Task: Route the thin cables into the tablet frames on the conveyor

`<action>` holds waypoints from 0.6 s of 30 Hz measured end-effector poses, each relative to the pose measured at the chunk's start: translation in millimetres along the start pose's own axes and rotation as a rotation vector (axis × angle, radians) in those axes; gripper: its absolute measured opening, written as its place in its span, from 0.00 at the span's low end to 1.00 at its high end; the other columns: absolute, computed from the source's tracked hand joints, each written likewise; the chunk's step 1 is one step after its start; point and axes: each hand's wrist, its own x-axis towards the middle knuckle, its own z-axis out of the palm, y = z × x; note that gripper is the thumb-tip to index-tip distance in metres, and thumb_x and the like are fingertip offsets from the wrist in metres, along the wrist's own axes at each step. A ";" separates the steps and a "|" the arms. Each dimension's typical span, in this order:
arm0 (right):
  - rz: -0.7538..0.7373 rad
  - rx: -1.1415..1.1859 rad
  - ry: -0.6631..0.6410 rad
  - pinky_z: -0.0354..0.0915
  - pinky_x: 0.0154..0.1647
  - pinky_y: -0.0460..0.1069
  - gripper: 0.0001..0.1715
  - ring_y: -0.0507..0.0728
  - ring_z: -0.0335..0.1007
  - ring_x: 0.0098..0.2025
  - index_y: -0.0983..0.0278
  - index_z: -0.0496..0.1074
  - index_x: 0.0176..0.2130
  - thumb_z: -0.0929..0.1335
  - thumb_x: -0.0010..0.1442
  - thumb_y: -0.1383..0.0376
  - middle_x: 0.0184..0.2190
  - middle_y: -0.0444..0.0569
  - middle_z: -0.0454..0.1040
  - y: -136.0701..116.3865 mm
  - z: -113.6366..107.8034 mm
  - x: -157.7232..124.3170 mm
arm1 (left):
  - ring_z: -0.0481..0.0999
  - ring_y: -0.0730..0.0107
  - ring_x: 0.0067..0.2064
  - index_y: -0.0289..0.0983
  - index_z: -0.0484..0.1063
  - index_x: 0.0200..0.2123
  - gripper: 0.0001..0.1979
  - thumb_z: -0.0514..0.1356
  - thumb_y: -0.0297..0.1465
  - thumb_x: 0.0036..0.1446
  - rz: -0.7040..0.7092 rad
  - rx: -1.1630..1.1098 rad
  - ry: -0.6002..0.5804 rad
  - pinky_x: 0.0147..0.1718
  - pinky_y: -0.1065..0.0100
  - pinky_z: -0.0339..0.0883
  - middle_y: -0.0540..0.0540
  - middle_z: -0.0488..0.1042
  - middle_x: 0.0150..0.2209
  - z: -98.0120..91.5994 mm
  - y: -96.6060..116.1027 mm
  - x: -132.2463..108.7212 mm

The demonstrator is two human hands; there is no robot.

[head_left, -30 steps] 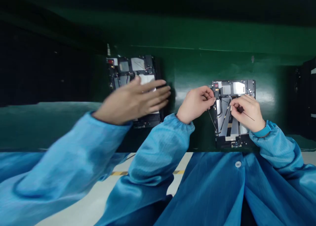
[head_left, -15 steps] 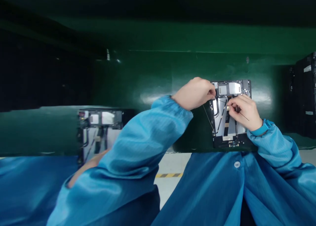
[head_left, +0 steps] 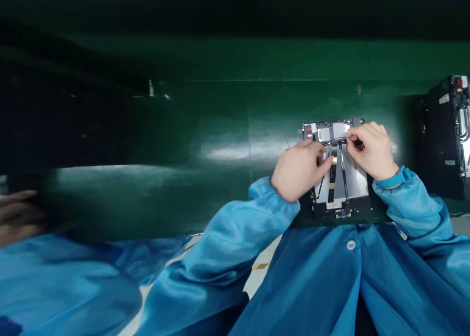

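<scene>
An opened flat device [head_left: 358, 179] with silver panels, black ribbon cables and a small circuit strip lies at the front edge of the green bench. Over its left side is my left hand [head_left: 299, 167], thumb and forefinger apart near a thin black cable [head_left: 336, 140]. My right hand [head_left: 374, 147] pinches that cable's right end above the device's upper right part. A thin wire end [head_left: 286, 142] sticks out behind my left hand; what holds it is hidden.
Upright black devices [head_left: 442, 140] stand in a stack at the right edge. At far left a co-worker's hand [head_left: 18, 216] is blurred over the green bench [head_left: 176, 130], with a blue sleeve [head_left: 66, 282] below it.
My left hand has moved down over the device's left side and its fingers have spread. My right hand has risen slightly. The co-worker's device has left view at left.
</scene>
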 end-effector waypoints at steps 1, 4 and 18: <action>-0.040 -0.022 -0.013 0.60 0.41 0.54 0.11 0.60 0.70 0.38 0.60 0.77 0.37 0.66 0.61 0.73 0.29 0.47 0.77 -0.3 -0.1 0.3 | 0.80 0.56 0.41 0.33 0.77 0.43 0.11 0.59 0.34 0.66 -0.040 0.046 -0.023 0.40 0.61 0.73 0.39 0.79 0.42 4.0 9.2 -4.1; -0.121 -0.012 -0.038 0.58 0.39 0.54 0.12 0.59 0.69 0.36 0.61 0.77 0.37 0.66 0.61 0.74 0.28 0.46 0.76 -0.2 -5.7 -3.2 | 0.81 0.54 0.43 0.33 0.73 0.48 0.11 0.56 0.31 0.66 -0.131 0.136 -0.043 0.38 0.61 0.73 0.35 0.77 0.47 14.8 29.3 -8.2; 0.406 0.609 0.009 0.64 0.29 0.48 0.07 0.50 0.65 0.25 0.60 0.77 0.36 0.74 0.54 0.64 0.26 0.41 0.77 37.7 -4.0 -23.7 | 0.76 0.53 0.49 0.37 0.72 0.42 0.07 0.59 0.28 0.61 0.103 -0.105 0.344 0.51 0.53 0.72 0.39 0.77 0.45 34.8 11.6 -2.7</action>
